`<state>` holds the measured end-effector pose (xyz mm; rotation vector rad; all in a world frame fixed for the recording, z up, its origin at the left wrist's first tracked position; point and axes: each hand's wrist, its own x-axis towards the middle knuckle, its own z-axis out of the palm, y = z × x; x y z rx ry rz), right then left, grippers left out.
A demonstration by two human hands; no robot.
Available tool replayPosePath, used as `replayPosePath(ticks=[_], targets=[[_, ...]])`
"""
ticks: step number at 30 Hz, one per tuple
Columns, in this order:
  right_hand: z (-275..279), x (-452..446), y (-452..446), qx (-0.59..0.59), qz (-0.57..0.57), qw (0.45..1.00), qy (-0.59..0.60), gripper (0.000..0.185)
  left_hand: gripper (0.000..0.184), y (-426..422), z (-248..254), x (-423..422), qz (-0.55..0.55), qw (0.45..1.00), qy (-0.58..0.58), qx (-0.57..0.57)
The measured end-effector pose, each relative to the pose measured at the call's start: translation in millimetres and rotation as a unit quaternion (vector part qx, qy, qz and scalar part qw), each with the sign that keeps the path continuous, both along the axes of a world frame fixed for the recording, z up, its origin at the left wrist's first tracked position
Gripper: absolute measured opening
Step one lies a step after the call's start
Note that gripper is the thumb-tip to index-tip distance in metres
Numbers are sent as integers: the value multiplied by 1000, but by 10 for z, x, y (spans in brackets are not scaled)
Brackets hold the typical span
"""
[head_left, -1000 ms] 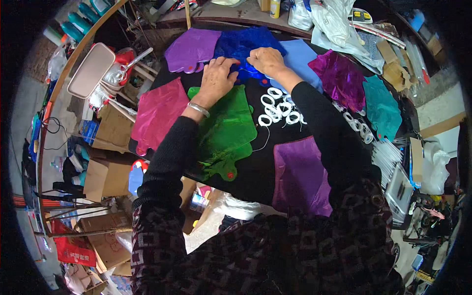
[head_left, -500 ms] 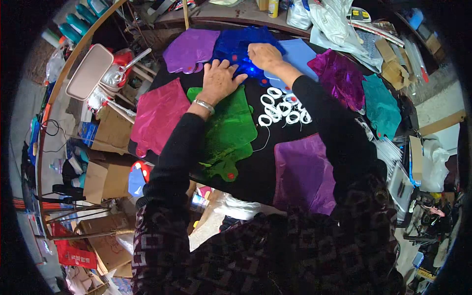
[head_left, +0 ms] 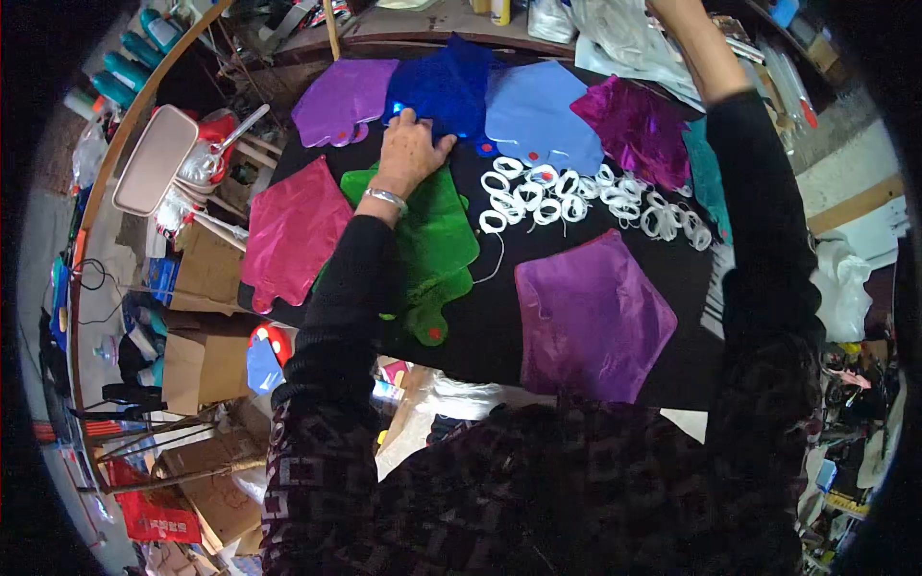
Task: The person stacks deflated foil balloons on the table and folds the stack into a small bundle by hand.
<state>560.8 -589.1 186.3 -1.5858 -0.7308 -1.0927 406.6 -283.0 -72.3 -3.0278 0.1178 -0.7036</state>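
My left hand [head_left: 413,154] lies with its fingers stretched out and thumb apart on the lower edge of a shiny dark blue foil piece [head_left: 442,88]. Just below it is a green foil piece [head_left: 437,235]. At the top edge of the view, my right hand [head_left: 678,13] reaches beside a clear plastic bag [head_left: 615,29]; its fingers are cut off or hidden. Coils of white string [head_left: 528,195] sit to the right of my left hand. A light blue piece [head_left: 543,110] with a red dot lies next to the dark blue one.
Around the black table top [head_left: 480,336] lie a pink piece [head_left: 298,230], a purple piece [head_left: 595,322], a lilac piece [head_left: 341,96], a magenta piece [head_left: 639,130] and a teal piece [head_left: 709,182]. Cardboard boxes [head_left: 206,370] and a beige tray [head_left: 154,161] stand at the left.
My right hand has left the dark blue piece and moved up and right to the bags. More string coils now show. My left hand still rests at the dark blue piece's lower edge.
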Motion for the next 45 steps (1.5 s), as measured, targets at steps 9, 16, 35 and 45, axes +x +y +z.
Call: replayPosePath(ticks=[9, 16, 35, 45], targets=[[-1271, -3056, -950, -503, 6, 864, -13, 34, 52, 24, 139, -86, 13, 999, -42, -12], [-1978, -4304, -1276, -572, -30, 819, 30, 29, 42, -214, 642, -779, -162, 975, -104, -114], [-2312, -4567, -1298, -557, -16, 826, 83, 27, 39, -1373, 256, -2321, -302, 915, 129, -233], [-2305, -4589, -1313, -536, 3, 832, 142, 35, 57, -1616, 48, -2285, -240, 948, 147, -147]])
